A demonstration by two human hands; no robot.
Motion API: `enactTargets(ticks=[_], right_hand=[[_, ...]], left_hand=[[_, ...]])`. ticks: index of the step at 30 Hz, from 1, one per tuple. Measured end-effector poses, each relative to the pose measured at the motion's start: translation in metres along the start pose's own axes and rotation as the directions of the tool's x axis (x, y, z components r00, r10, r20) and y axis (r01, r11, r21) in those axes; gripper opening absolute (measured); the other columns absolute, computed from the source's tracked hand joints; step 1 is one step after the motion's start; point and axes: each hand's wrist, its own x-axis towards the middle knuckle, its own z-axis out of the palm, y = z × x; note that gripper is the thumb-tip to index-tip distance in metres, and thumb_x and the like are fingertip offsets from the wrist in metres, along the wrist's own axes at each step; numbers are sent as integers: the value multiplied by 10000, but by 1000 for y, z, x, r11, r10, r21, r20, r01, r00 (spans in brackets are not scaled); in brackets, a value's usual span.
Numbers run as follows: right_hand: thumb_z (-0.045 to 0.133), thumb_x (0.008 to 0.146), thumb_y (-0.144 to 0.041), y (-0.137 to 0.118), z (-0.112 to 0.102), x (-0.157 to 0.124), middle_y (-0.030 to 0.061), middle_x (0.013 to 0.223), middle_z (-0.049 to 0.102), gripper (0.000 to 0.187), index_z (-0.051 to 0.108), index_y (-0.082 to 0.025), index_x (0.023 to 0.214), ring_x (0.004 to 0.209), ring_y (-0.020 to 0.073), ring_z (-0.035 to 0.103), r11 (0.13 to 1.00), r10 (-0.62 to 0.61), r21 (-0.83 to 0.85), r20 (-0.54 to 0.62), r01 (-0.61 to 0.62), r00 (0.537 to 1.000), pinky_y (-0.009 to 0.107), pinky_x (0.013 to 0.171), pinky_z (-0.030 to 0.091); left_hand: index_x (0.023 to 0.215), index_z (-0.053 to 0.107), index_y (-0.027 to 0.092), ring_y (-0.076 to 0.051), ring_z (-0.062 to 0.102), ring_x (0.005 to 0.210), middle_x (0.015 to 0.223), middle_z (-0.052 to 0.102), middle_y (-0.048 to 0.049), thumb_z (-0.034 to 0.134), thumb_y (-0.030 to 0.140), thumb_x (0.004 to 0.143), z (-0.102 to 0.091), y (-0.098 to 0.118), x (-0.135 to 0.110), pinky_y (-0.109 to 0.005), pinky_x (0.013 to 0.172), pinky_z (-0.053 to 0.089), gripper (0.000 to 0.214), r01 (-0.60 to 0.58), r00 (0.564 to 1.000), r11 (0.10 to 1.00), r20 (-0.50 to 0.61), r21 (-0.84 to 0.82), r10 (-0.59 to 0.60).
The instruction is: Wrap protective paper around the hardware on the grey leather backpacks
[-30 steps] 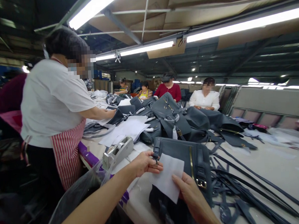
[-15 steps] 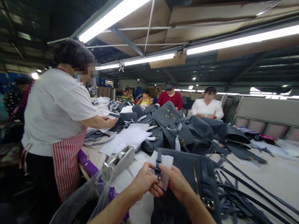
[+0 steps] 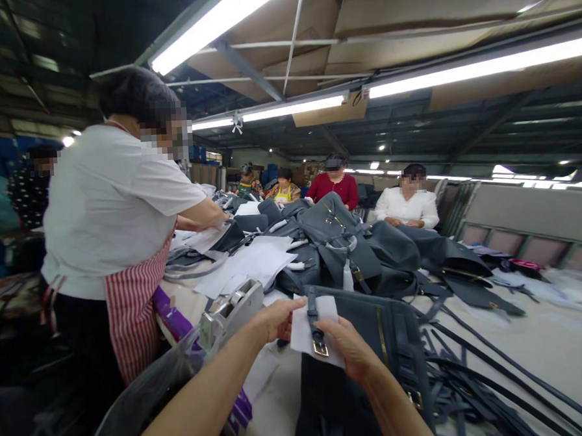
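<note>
A dark grey bag lies before me on the table, with a gold zipper down its front. A short buckled strap hangs from its top edge, over a piece of white paper. My left hand pinches the paper's upper left edge, its thumb near the strap. My right hand is closed on the paper's right side, with the thumb pressing on the strap just above the gold buckle. Fingers behind the paper are hidden.
A tape dispenser stands left of the bag. More grey bags and white sheets are piled behind. Loose straps lie at right. A co-worker in a striped apron stands at left; several others sit across the table.
My left hand has moved from the buckle up to the paper's left edge. The paper now lies flatter behind the strap, and the buckle shows. The co-worker at left leans further over the pile.
</note>
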Motion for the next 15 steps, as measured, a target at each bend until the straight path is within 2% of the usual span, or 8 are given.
enactTargets(ticks=[4,11,15], right_hand=[[661,593,-277,1,-2,-1,10,689,725,241,695,-160,801,679,202,647,995,-59,-86,-7,58,998,280,633,489],[626,601,-237,1,5,-2,-2,617,688,218,699,-126,773,602,171,598,985,-90,-148,-7,88,996,256,575,443],[699,618,-286,6,8,-6,25,760,730,348,692,-132,930,732,206,656,987,-132,-97,-18,129,991,286,673,495]], left_hand=[[830,640,133,-158,620,555,663,677,-28,793,375,642,10,-7,14,-273,562,499,343,13,994,1000,-107,-9,-14],[756,666,124,-169,596,523,611,668,-11,822,178,567,15,-2,20,-282,544,476,251,-29,977,1000,-210,-7,26],[729,655,134,-175,616,562,619,668,-3,794,127,593,19,-4,22,-290,590,495,194,-65,971,996,-233,-61,49]])
